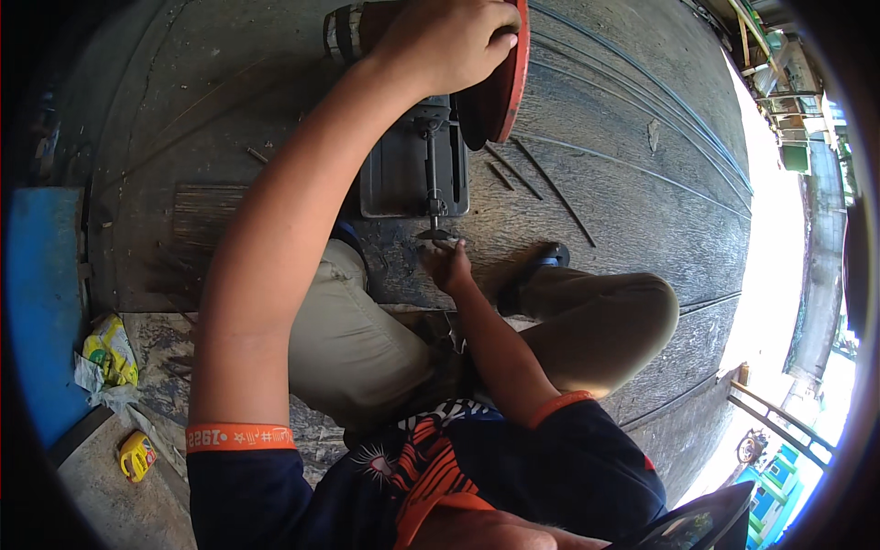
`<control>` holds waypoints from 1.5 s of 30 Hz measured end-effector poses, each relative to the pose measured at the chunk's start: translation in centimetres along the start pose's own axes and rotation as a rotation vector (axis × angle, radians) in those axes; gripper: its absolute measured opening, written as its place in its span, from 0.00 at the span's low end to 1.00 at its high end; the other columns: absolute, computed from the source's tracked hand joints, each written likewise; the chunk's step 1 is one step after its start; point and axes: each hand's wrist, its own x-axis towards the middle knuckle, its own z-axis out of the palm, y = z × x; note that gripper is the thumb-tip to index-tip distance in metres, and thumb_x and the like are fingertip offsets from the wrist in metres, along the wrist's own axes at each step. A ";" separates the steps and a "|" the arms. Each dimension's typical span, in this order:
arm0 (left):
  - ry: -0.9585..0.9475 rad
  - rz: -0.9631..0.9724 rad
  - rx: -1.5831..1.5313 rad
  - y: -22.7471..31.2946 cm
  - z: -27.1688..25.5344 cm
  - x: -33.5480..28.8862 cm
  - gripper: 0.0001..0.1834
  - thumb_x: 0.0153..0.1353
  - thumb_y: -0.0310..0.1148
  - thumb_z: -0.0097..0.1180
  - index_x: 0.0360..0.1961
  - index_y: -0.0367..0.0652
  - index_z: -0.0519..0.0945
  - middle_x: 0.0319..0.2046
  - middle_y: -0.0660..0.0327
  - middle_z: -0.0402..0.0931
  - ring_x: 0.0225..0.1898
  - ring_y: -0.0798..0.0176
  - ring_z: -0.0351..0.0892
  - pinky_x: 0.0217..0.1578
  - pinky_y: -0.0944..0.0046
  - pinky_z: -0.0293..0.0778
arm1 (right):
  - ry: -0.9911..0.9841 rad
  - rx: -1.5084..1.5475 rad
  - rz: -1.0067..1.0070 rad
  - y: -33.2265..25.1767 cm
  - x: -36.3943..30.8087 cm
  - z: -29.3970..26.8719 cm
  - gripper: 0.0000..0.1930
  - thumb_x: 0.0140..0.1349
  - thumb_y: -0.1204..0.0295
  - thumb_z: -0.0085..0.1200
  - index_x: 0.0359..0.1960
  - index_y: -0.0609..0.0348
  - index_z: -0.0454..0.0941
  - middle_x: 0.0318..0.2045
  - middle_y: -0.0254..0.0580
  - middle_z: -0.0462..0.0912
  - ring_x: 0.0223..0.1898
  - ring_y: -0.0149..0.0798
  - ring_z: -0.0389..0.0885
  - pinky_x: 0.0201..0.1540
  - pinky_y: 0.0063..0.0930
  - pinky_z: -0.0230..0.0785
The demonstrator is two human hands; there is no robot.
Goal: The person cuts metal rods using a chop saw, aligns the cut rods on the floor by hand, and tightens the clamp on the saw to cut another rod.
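Observation:
A cut-off saw stands on the floor in front of me, with a grey base and a red blade guard. My left arm reaches up across it. My left hand is closed at the top of the saw beside the guard; the part under the palm is hidden. At the near end of the base, a screw rod runs to a clamp crank. My right hand is closed around the crank's near side. Several short dark metal rods lie right of the base.
A bundle of thin rods lies left of the saw. Long bars stretch across the floor at the upper right. My bent legs flank the crank, with a sandalled foot near it. A yellow bottle and a yellow-green bag sit far left.

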 end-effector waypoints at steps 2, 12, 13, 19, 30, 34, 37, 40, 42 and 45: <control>0.004 -0.012 -0.007 0.2 0.0 -0.1 0.08 0.55 0.31 0.59 0.33 0.36 0.83 0.33 0.52 0.81 0.40 0.50 0.79 0.53 0.52 0.68 | 0.318 0.352 -0.353 0.4 1.4 0.1 0.20 0.60 0.70 0.58 0.52 0.65 0.70 0.50 0.51 0.75 0.50 0.51 0.77 0.55 0.41 0.70; 0.042 0.007 -0.057 0.2 0.6 0.4 0.08 0.53 0.30 0.61 0.31 0.36 0.83 0.31 0.52 0.81 0.39 0.50 0.79 0.51 0.53 0.69 | 0.108 0.614 -0.321 0.7 3.4 -0.1 0.19 0.61 0.76 0.50 0.54 0.64 0.67 0.41 0.48 0.78 0.38 0.41 0.81 0.50 0.39 0.71; 0.020 -0.020 -0.033 -0.7 0.3 -0.7 0.08 0.53 0.30 0.61 0.31 0.36 0.83 0.31 0.52 0.81 0.39 0.50 0.79 0.51 0.53 0.69 | 0.311 0.250 -0.395 1.7 1.4 3.5 0.21 0.59 0.75 0.52 0.54 0.65 0.66 0.42 0.50 0.77 0.39 0.44 0.81 0.50 0.41 0.71; 0.078 0.029 0.006 -0.6 0.5 -0.2 0.07 0.52 0.30 0.61 0.29 0.37 0.83 0.30 0.52 0.81 0.38 0.50 0.79 0.50 0.51 0.69 | 0.509 -1.274 -1.296 2.7 -3.4 4.2 0.28 0.49 0.76 0.57 0.55 0.64 0.65 0.48 0.55 0.72 0.54 0.59 0.70 0.54 0.52 0.63; 0.071 0.047 0.002 -0.4 0.7 0.1 0.07 0.50 0.30 0.62 0.26 0.37 0.83 0.27 0.52 0.80 0.35 0.50 0.79 0.47 0.51 0.71 | -0.139 -2.651 -1.443 3.0 -4.4 7.3 0.17 0.55 0.68 0.50 0.46 0.59 0.80 0.59 0.43 0.71 0.67 0.49 0.59 0.67 0.50 0.52; 0.086 0.049 -0.015 -0.6 1.1 -0.1 0.07 0.49 0.30 0.62 0.26 0.37 0.83 0.27 0.52 0.80 0.35 0.50 0.79 0.47 0.51 0.71 | -0.119 -3.199 -1.363 -0.9 -4.7 6.3 0.22 0.57 0.67 0.48 0.53 0.57 0.77 0.63 0.40 0.68 0.69 0.47 0.55 0.69 0.52 0.48; 0.097 0.041 -0.025 -0.9 0.8 -0.5 0.06 0.50 0.30 0.62 0.26 0.37 0.83 0.27 0.52 0.80 0.35 0.50 0.79 0.48 0.50 0.70 | -0.303 -3.079 -1.578 -4.8 -6.9 5.3 0.26 0.58 0.65 0.47 0.59 0.58 0.73 0.64 0.39 0.68 0.69 0.46 0.56 0.69 0.51 0.48; 0.107 0.035 -0.009 -1.1 0.3 -0.8 0.06 0.50 0.30 0.62 0.26 0.37 0.82 0.27 0.52 0.80 0.35 0.49 0.79 0.49 0.50 0.70 | 0.086 -3.003 -0.734 -5.5 -8.1 4.5 0.25 0.60 0.64 0.48 0.60 0.56 0.72 0.59 0.41 0.74 0.65 0.45 0.64 0.67 0.46 0.54; 0.123 0.069 -0.024 -0.2 0.9 0.3 0.06 0.50 0.30 0.62 0.25 0.37 0.82 0.26 0.52 0.80 0.35 0.50 0.79 0.50 0.50 0.70 | -0.079 -2.736 0.344 -3.2 -7.2 -2.0 0.22 0.60 0.62 0.51 0.54 0.55 0.77 0.50 0.45 0.80 0.56 0.49 0.75 0.60 0.46 0.64; 0.118 0.050 0.006 -0.8 1.4 -0.6 0.06 0.49 0.30 0.62 0.25 0.37 0.82 0.26 0.52 0.80 0.34 0.50 0.79 0.49 0.50 0.70 | -0.224 -2.587 0.229 0.5 -4.6 -4.1 0.18 0.58 0.63 0.51 0.49 0.53 0.79 0.42 0.48 0.84 0.46 0.52 0.82 0.51 0.49 0.71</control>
